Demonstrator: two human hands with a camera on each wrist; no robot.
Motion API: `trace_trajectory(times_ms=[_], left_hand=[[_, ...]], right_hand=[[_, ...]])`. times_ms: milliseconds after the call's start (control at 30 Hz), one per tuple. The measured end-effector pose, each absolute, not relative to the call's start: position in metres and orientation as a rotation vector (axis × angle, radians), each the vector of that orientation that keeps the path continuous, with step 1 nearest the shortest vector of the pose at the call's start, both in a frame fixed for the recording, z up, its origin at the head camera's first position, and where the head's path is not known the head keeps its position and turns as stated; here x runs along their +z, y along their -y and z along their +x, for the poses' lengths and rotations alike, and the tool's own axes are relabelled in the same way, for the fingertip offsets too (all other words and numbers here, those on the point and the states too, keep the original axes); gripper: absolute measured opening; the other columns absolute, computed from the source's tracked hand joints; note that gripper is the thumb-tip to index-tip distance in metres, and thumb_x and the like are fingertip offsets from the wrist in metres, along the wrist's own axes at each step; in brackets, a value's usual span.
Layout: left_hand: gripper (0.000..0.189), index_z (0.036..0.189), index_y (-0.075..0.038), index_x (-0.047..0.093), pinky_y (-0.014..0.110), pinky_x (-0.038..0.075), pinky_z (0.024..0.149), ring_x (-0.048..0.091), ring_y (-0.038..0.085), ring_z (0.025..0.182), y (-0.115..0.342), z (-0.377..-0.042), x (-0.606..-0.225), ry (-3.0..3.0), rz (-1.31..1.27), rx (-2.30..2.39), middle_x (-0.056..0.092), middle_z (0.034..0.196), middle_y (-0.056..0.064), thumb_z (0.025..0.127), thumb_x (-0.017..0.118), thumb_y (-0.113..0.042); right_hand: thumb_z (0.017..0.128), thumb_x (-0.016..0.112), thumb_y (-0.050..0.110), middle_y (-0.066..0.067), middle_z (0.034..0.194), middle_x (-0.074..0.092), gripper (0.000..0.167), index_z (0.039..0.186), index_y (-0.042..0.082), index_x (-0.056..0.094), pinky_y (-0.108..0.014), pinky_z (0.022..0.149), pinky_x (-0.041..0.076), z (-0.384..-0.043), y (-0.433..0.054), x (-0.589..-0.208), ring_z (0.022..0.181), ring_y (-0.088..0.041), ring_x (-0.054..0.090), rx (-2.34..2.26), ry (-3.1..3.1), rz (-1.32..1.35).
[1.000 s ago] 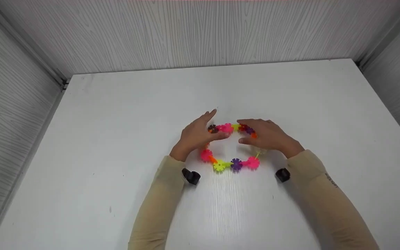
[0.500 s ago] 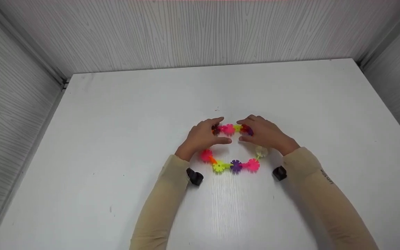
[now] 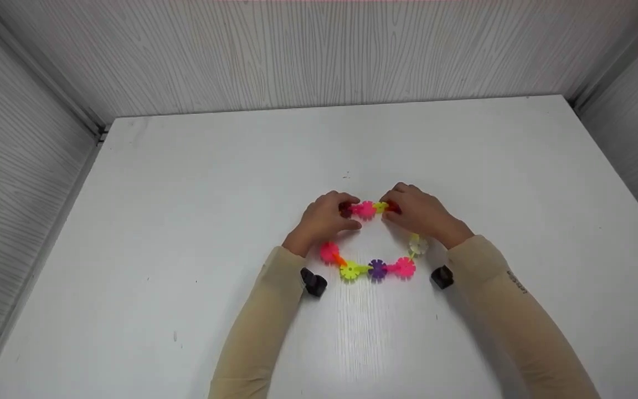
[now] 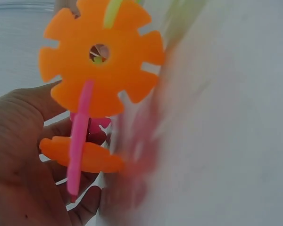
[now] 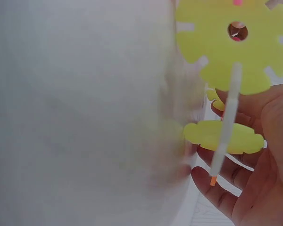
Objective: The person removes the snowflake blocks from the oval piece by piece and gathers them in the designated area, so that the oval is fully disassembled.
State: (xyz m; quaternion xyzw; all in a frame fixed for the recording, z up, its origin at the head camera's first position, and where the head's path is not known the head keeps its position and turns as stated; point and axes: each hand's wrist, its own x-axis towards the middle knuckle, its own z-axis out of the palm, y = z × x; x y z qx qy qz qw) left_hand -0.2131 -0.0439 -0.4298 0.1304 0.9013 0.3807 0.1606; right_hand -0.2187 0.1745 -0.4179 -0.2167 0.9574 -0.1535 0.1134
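A closed ring of notched, flower-shaped plastic discs, slotted together edge to edge, lies on the table, with its purple disc [image 3: 377,270] on the near side. My left hand [image 3: 322,219] curls its fingers and thumb round the far left part of this ring. Opposite it, my right hand [image 3: 421,213] grips the far right part, partly covering a dark red disc. Between both hands a pink disc [image 3: 367,210] shows. An orange disc [image 4: 125,66] stands large before the left palm in the left wrist view. In the right wrist view a yellow disc [image 5: 212,52] hides part of the fingers.
The white table [image 3: 214,177] extends around the ring, bounded at the back by a wood-grain panel [image 3: 324,55]. Side panels rise at left and right. A black camera mount [image 3: 314,282] sits at the left wrist, another [image 3: 442,277] at the right.
My left hand has moved right and its fingers have closed in on the ring. My right hand has drawn slightly inward, closing its fingers and uncovering the pale disc.
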Motion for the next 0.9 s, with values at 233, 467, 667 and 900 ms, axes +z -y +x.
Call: trace_trajectory(times_ms=[233, 467, 667, 900], left_hand=[[0.034, 0.123, -0.009, 0.065, 0.033, 0.048, 0.098, 0.057, 0.021, 0.107, 0.0474, -0.2116, -0.4321, -2.502, 0.321, 1.24, 0.063, 0.119, 0.007, 0.09, 0.066, -0.018], [0.029, 0.118, -0.01, 0.067, 0.03, 0.051, 0.093, 0.057, 0.02, 0.099, 0.0457, -0.2107, -0.4285, -2.488, 0.304, 1.29, 0.063, 0.112, 0.006, 0.09, 0.066, -0.018], [0.025, 0.115, -0.011, 0.069, 0.028, 0.053, 0.087, 0.059, 0.018, 0.094, 0.045, -0.2117, -0.4286, -2.498, 0.34, 1.299, 0.066, 0.109, 0.005, 0.091, 0.066, -0.018], [0.024, 0.11, -0.014, 0.07, 0.025, 0.05, 0.071, 0.057, 0.017, 0.084, 0.048, -0.2124, -0.4292, -2.54, 0.403, 1.264, 0.065, 0.1, 0.003, 0.088, 0.069, -0.025]], right_hand=[[0.094, 0.06, 0.024, -0.012, 0.119, 0.057, 0.032, 0.121, 0.007, 0.06, -0.045, 0.099, 0.048, -0.2159, -0.1739, -0.419, 0.108, -0.029, 0.056, -0.487, -2.788, -0.619], [0.095, 0.057, 0.02, -0.012, 0.118, 0.06, 0.028, 0.118, 0.005, 0.061, -0.044, 0.101, 0.046, -0.2149, -0.1708, -0.4186, 0.108, -0.029, 0.058, -0.552, -2.768, -0.649], [0.096, 0.059, 0.023, -0.011, 0.112, 0.063, 0.026, 0.114, 0.005, 0.065, -0.043, 0.099, 0.048, -0.2147, -0.1685, -0.4166, 0.101, -0.027, 0.059, -0.614, -2.761, -0.656], [0.094, 0.062, 0.021, -0.009, 0.106, 0.066, 0.02, 0.107, 0.007, 0.069, -0.042, 0.092, 0.05, -0.2141, -0.1667, -0.4153, 0.094, -0.025, 0.061, -0.645, -2.808, -0.684]])
